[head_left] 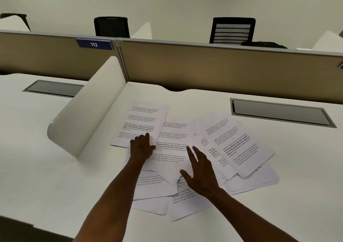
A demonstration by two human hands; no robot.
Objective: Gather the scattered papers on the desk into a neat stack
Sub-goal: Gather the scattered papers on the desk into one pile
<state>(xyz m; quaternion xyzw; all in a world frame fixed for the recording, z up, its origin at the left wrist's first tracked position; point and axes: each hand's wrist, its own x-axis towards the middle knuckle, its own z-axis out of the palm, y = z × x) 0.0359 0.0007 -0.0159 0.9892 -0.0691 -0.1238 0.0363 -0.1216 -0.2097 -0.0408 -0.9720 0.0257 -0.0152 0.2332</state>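
Observation:
Several printed white papers (172, 149) lie scattered and overlapping on the white desk (55, 167). One sheet (143, 123) lies at the far left of the pile, and a skewed bundle (241, 149) fans out to the right. My left hand (142, 146) rests on the near edge of the far-left sheet, fingers curled down onto it. Over the middle papers, my right hand (200, 171) is spread flat with its fingers apart, holding nothing.
A curved white divider (89, 115) stands just left of the papers. A tan partition (222, 69) with a "112" label (94, 44) closes off the back. Grey cable hatches (282, 113) (53, 87) are set into the desk. Black chairs (233, 30) stand behind the partition.

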